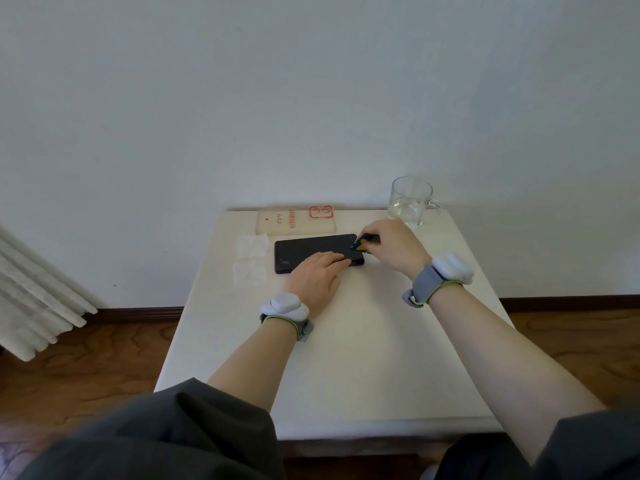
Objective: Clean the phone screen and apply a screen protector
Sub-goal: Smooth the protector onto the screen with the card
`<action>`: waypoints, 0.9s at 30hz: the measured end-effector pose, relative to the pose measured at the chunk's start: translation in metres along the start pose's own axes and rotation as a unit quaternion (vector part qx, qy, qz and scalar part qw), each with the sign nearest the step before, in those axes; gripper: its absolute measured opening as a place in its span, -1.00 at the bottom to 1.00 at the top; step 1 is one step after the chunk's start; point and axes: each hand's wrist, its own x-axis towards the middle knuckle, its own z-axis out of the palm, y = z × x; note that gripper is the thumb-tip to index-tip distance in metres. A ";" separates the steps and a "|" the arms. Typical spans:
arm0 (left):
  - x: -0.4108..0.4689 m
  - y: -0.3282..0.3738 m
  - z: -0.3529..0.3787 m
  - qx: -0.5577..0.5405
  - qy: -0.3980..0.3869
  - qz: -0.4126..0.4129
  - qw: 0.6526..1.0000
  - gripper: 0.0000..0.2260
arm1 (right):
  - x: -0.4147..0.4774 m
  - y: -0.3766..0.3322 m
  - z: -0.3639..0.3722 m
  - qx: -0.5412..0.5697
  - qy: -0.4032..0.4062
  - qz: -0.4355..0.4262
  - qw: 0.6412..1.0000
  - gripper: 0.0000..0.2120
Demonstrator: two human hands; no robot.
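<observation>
The left hand (317, 278) lies flat on the near half of the phone (304, 249), fingers straight and together, pressing down on the dark screen. The right hand (394, 245) is curled, thumb and fingers pinching a small blue and yellow card (362, 243). The card's edge meets the screen at the phone's far right corner, just beyond the left fingertips.

The phone lies face up and lengthwise across the white table (363, 358), under the left hand and just left of the right hand. Whether a film already sits on the glass cannot be told.

Just beyond both hands, past the phone's far edge, a clear phone case (294, 220) with red markings lies flat. To the left of the left hand, beside the phone's left end, two pale wipes (251, 259) rest on the table. Beyond the right hand stands a glass mug (410, 200) holding some water, its handle turned to the right.

Each wrist carries a grey strap with a white device: left wristband (285, 311), right wristband (440, 280).
</observation>
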 end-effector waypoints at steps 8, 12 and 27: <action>-0.001 0.004 -0.001 -0.023 0.004 -0.032 0.999 -0.61 | -0.011 0.000 0.007 -0.056 -0.038 -0.020 0.998 -0.79; -0.001 0.004 0.000 -0.026 -0.001 -0.033 0.999 -0.60 | -0.014 0.000 0.018 -0.121 -0.022 -0.038 0.992 -0.74; -0.002 0.003 0.003 -0.027 0.019 -0.030 0.999 -0.62 | -0.002 -0.008 0.019 -0.188 0.015 -0.060 0.980 -0.69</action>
